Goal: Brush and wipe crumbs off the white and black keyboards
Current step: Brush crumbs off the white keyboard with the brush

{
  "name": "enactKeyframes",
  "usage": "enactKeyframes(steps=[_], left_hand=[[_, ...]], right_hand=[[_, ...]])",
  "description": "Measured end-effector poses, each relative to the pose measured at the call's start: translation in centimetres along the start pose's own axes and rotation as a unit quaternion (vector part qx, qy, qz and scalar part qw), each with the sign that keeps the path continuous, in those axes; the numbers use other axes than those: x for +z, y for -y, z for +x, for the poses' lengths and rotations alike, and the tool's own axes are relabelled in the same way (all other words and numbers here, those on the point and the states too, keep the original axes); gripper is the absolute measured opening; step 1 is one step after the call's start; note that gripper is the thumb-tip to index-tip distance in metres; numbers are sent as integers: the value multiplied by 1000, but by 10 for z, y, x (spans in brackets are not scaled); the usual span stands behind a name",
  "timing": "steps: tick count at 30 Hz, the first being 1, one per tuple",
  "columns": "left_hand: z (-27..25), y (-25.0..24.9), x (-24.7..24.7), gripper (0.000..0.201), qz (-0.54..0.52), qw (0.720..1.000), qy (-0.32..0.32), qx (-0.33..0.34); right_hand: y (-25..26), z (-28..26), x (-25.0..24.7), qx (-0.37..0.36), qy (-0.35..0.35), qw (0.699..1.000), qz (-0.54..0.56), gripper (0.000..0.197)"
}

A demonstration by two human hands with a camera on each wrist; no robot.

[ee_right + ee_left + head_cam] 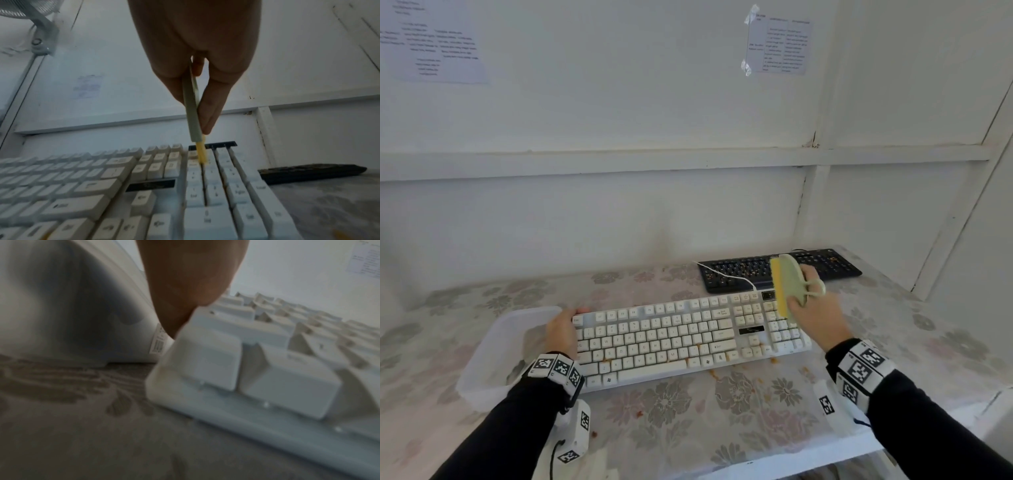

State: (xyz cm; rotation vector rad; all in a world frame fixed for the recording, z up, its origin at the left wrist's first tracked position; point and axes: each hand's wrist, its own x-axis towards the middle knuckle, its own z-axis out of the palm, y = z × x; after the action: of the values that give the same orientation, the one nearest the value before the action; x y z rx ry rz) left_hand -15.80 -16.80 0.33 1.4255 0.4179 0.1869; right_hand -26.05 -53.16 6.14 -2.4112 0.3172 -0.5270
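Two keyboards (688, 337), one brush (789, 286)

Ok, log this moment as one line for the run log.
left hand: holds white keyboard end | right hand: grips brush, bristles on numpad | black keyboard: crumbs remain

White panelled wall (619, 120) – taped papers (779, 44) – above floral-clothed table (688, 411).

— How many keyboards on the desk (739, 425)?
— Two: one white keyboard (681, 339), one black keyboard (777, 270).
— Brushes?
— One brush (787, 286).
— Anything else?
— One clear plastic tub (493, 353), two papers on the wall, two hands.
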Motion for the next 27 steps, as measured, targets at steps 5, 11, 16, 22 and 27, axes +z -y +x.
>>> enactKeyframes(steps=[5,11,16,22,27], left_hand=[[2,0,0,31,5,1000,-5,3],[-1,-1,0,32,0,1000,-5,-4],[1,1,-1,32,11,1000,-3,1],[0,-1,0,32,33,999,-3,9],[5,2,-1,32,49,999,-1,19]], right_hand=[[-13,-5,13,-21,65,998,3,75],[-23,-11,-4,49,168,984,-34,60],[-13,-4,-3,-2,78,997,12,57],[-4,-7,23,-67,75,993,58,63],[-24,-15,25,-26,127,991,41,64]])
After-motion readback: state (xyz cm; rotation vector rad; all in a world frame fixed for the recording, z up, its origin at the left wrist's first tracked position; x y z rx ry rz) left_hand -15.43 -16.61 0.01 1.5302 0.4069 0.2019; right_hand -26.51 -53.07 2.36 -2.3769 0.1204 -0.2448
